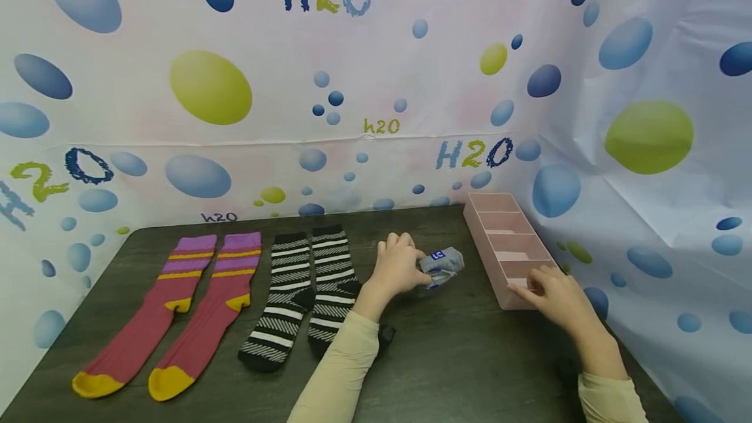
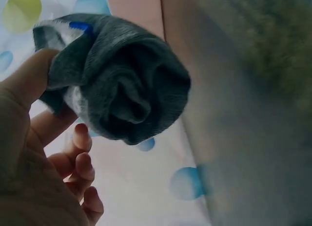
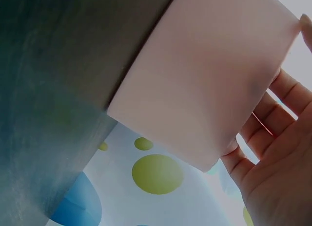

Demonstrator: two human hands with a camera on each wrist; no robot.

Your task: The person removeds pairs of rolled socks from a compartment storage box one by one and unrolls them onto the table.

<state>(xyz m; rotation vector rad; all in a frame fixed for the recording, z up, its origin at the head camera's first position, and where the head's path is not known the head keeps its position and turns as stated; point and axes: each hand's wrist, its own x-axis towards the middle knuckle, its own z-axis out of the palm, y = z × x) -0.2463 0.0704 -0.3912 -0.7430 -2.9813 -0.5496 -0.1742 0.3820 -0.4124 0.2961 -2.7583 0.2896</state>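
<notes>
My left hand (image 1: 396, 266) pinches a rolled-up grey sock (image 1: 442, 265) between thumb and forefinger. A small dark-blue label with white letters shows on the sock. In the left wrist view the roll's coiled end (image 2: 141, 89) faces outward, while the other fingers curl loosely below it. My right hand (image 1: 558, 299) grips the near end of a long pink box (image 1: 484, 250) split into several compartments. From the right wrist camera, the box's plain end wall (image 3: 200, 84) fills the middle, with my fingers (image 3: 261, 133) at its rim.
Two black-and-white striped socks (image 1: 282, 305) lie flat left of my left arm. Farther left lie two maroon socks (image 1: 200, 318) with purple cuffs and yellow heels and toes. The dark table (image 1: 446, 364) meets a bubble-printed sheet (image 1: 411, 70) at the back and right.
</notes>
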